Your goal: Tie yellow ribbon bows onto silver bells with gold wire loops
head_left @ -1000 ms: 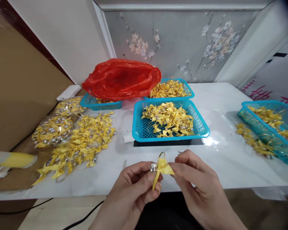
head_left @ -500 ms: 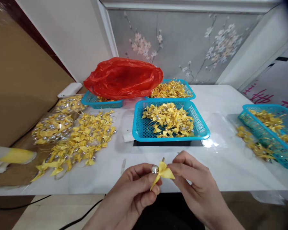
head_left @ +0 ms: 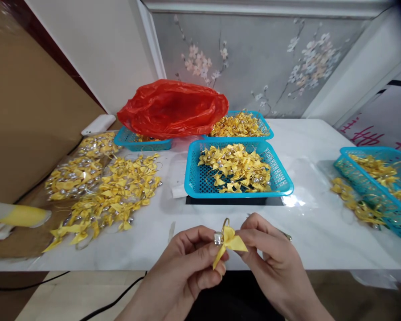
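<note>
Above the table's near edge, a yellow ribbon bow (head_left: 232, 241) with a silver bell (head_left: 217, 238) and a thin gold cord loop (head_left: 226, 223) is held between both hands. My left hand (head_left: 195, 258) is closed, its thumb and fingers pinching the bow by the bell. The fingertips of my right hand (head_left: 270, 254) are closed at the bow's right side. A small, thin metallic piece (head_left: 286, 235) shows behind the right hand; I cannot make out what it is. Ahead of the hands stands a blue basket (head_left: 239, 194) of finished-looking bows with bells (head_left: 235, 167).
Loose bows (head_left: 120, 191) are heaped at left, beside bagged bows (head_left: 75, 178) and a yellow-white roll (head_left: 20, 215). A red plastic bag (head_left: 173, 109) covers part of a back-left basket (head_left: 143, 145). Another basket (head_left: 270, 129) stands behind; one more (head_left: 370, 183) is at right.
The cord loop now stands up and shows as an open curve above the bow. The bow has turned and shifted slightly right. The thin metallic piece has come into view behind my right hand.
</note>
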Demonstrator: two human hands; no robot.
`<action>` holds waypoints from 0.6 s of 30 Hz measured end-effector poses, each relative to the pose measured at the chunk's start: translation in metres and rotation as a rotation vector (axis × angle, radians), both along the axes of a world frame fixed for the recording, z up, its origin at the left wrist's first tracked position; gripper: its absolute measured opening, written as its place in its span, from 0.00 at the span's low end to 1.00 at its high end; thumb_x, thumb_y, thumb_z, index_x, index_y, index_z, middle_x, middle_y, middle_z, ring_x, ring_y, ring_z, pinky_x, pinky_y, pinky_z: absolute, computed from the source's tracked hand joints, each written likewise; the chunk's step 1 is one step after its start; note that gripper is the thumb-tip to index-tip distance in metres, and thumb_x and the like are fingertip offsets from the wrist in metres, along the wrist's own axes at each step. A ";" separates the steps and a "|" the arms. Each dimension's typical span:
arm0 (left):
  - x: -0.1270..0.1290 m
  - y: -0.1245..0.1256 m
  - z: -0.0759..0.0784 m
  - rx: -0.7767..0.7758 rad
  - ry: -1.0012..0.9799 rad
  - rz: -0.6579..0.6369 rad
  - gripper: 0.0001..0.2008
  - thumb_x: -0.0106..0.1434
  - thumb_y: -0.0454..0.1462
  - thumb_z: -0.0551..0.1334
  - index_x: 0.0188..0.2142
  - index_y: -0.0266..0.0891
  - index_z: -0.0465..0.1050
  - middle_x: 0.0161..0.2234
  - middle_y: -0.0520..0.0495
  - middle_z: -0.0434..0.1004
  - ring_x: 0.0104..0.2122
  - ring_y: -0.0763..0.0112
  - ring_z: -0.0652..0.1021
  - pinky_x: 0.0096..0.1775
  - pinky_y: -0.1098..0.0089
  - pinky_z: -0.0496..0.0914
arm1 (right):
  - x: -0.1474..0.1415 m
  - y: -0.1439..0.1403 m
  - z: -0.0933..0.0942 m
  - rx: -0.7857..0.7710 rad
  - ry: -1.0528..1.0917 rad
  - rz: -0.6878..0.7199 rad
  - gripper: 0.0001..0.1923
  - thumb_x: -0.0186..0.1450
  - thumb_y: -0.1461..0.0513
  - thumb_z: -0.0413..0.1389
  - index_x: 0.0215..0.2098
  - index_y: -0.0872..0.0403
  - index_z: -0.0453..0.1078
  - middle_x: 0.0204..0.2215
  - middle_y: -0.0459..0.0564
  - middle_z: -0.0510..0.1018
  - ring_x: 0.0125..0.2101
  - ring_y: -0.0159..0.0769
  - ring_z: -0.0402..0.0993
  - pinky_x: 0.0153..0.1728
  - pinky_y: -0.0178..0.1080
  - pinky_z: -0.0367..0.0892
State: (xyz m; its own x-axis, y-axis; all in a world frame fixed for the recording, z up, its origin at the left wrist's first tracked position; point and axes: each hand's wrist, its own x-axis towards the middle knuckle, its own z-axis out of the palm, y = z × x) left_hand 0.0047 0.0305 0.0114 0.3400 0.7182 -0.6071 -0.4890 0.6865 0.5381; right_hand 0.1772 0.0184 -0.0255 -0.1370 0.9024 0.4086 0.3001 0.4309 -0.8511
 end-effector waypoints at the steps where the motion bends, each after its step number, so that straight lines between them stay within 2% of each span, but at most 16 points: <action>1: 0.000 0.000 0.000 0.003 0.003 -0.004 0.08 0.47 0.31 0.77 0.26 0.35 0.81 0.22 0.49 0.82 0.19 0.80 0.77 0.22 0.84 0.74 | -0.001 0.000 0.000 -0.009 0.012 0.001 0.11 0.67 0.69 0.53 0.36 0.50 0.76 0.26 0.44 0.67 0.25 0.30 0.68 0.23 0.31 0.64; 5: 0.002 0.000 -0.002 0.032 0.027 -0.022 0.07 0.49 0.32 0.76 0.27 0.35 0.81 0.21 0.50 0.81 0.19 0.80 0.77 0.23 0.84 0.73 | -0.004 -0.001 -0.002 -0.017 0.082 -0.046 0.09 0.65 0.70 0.55 0.33 0.50 0.74 0.26 0.45 0.74 0.27 0.32 0.74 0.26 0.32 0.70; 7: 0.003 0.001 -0.003 0.064 0.058 -0.013 0.07 0.51 0.32 0.75 0.27 0.35 0.80 0.21 0.50 0.80 0.20 0.80 0.76 0.23 0.84 0.72 | -0.007 -0.004 -0.005 -0.084 0.146 -0.070 0.07 0.66 0.68 0.56 0.38 0.49 0.71 0.29 0.45 0.78 0.29 0.33 0.77 0.30 0.32 0.74; 10: 0.004 0.002 -0.003 0.150 0.122 0.001 0.05 0.54 0.33 0.73 0.27 0.35 0.79 0.23 0.51 0.80 0.22 0.80 0.75 0.25 0.83 0.71 | -0.009 -0.006 -0.010 -0.160 0.205 -0.032 0.09 0.70 0.66 0.52 0.46 0.48 0.64 0.32 0.45 0.80 0.32 0.32 0.80 0.33 0.32 0.75; 13: 0.005 0.001 -0.003 0.223 0.198 -0.004 0.05 0.56 0.34 0.72 0.32 0.38 0.80 0.25 0.52 0.79 0.23 0.79 0.76 0.27 0.81 0.72 | -0.011 -0.005 -0.015 -0.126 0.175 -0.021 0.09 0.70 0.66 0.51 0.46 0.48 0.63 0.34 0.46 0.80 0.33 0.32 0.79 0.35 0.31 0.75; 15: 0.006 0.000 -0.004 0.245 0.242 0.008 0.08 0.55 0.36 0.73 0.36 0.41 0.80 0.27 0.53 0.80 0.24 0.78 0.76 0.28 0.79 0.72 | -0.012 -0.004 -0.016 -0.095 0.138 -0.056 0.08 0.70 0.66 0.52 0.45 0.48 0.65 0.34 0.46 0.79 0.33 0.32 0.79 0.35 0.32 0.75; 18: 0.005 -0.002 -0.005 0.271 0.283 0.016 0.09 0.54 0.38 0.74 0.36 0.42 0.81 0.27 0.53 0.80 0.25 0.76 0.77 0.30 0.77 0.73 | -0.013 -0.003 -0.015 -0.048 0.105 -0.101 0.07 0.69 0.66 0.53 0.44 0.50 0.67 0.34 0.48 0.79 0.34 0.33 0.79 0.35 0.33 0.75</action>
State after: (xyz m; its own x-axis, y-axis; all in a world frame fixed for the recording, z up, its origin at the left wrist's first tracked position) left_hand 0.0101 0.0281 0.0068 0.1740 0.8691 -0.4631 -0.3043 0.4947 0.8140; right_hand 0.1645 0.0155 -0.0404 -0.0036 0.9283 0.3718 0.2483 0.3610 -0.8989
